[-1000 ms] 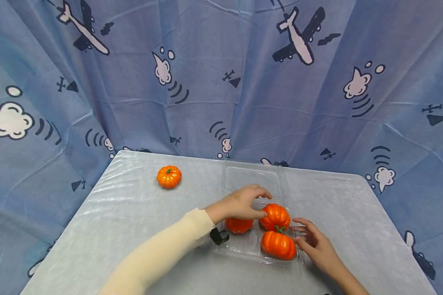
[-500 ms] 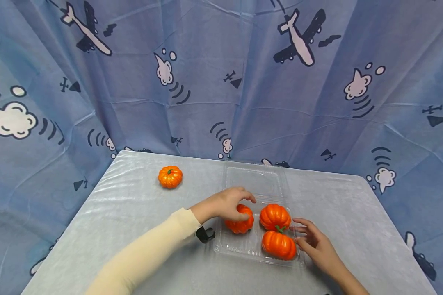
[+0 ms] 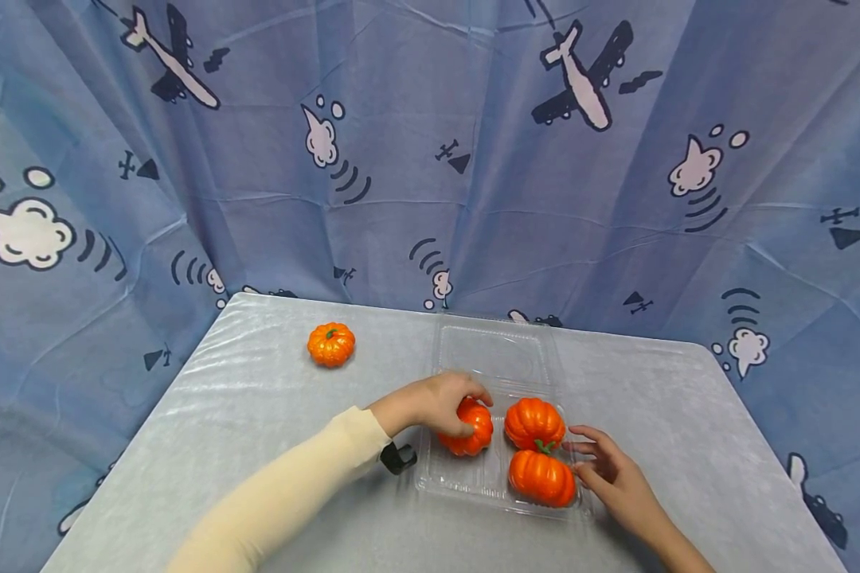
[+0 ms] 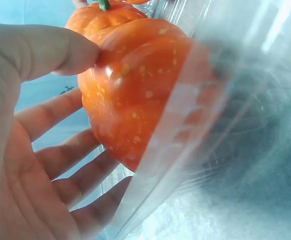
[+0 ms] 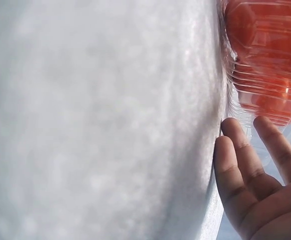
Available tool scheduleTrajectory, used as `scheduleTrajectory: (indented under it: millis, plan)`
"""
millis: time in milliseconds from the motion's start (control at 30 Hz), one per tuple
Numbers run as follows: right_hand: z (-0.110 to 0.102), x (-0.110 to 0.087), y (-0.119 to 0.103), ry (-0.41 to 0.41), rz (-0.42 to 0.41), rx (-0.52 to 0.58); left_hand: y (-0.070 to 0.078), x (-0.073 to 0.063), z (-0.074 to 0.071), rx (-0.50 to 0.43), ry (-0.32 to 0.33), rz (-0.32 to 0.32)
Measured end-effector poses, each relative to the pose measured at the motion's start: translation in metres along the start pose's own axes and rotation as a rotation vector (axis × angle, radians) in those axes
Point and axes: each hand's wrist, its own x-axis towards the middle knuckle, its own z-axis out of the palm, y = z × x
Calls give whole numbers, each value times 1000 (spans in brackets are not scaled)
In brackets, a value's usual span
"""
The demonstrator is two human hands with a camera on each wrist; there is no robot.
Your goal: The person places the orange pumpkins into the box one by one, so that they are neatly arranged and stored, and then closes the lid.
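In the head view my left hand (image 3: 440, 404) reaches over the left side of a clear plastic clamshell container (image 3: 466, 484) and holds a small orange pumpkin (image 3: 477, 434) in it. The left wrist view shows the thumb against the near side of this pumpkin (image 4: 135, 95) and the fingers spread round its other side. Two more orange pumpkins sit in the right half, a far one (image 3: 533, 422) and a near one (image 3: 542, 478), stems close together. My right hand (image 3: 616, 479) has its extended fingertips right at the container's right wall, as the right wrist view also shows.
The container's clear lid (image 3: 493, 350) lies folded back behind it. Another orange pumpkin (image 3: 331, 344) stands at the back left of the silver-grey table (image 3: 258, 414). A blue curtain (image 3: 401, 159) with airplane prints hangs behind the table.
My left hand has moved left from the far right pumpkin to the pumpkin in the left half, then settled lower round it. My right hand stays by the container's right wall.
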Motion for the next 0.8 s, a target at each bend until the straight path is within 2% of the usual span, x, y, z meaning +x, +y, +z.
scheduleTrajectory:
  millis: [267, 600, 800]
  plan:
    - [1, -1, 1, 9, -15, -9, 1, -4, 3, 11, -6, -31]
    - [1, -1, 1, 10, -15, -13, 6, -9, 8, -41, 18, -21]
    - [1, 0, 0, 4, -5, 4, 11, -13, 10, 18, 27, -13]
